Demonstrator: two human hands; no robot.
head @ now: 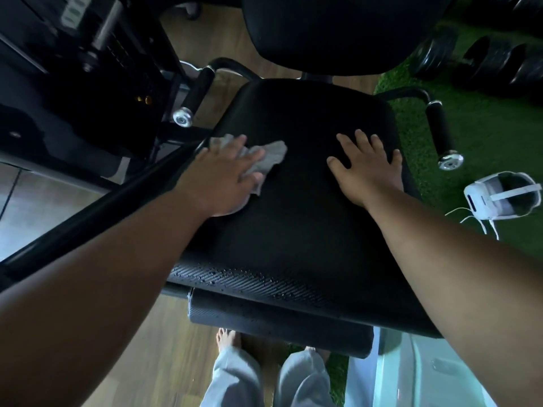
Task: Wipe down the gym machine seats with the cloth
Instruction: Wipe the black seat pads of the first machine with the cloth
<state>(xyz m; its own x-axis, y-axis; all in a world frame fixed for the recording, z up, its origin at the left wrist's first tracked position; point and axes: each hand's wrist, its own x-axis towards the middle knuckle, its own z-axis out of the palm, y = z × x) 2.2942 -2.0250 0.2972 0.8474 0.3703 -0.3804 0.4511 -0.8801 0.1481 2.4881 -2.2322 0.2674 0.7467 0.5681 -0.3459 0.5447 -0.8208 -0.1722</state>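
The wiping is in progress: the left hand (226, 177) presses the cloth (266, 160) flat with straight fingers on the seat (293, 230), the right hand (367, 168) rests open beside it, and the next stroke probably should go toward that right hand.

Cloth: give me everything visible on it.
The cloth is small, grey and looks like soft, thin fabric, crumpled rather than folded. It lies flat on the left part of the black seat, near the edge by the left handle. The left hand presses on it with straight, spread fingers and covers much of it; wrinkled ends stick out past the fingertips and beside the thumb. The right hand rests on the seat, apart from it.
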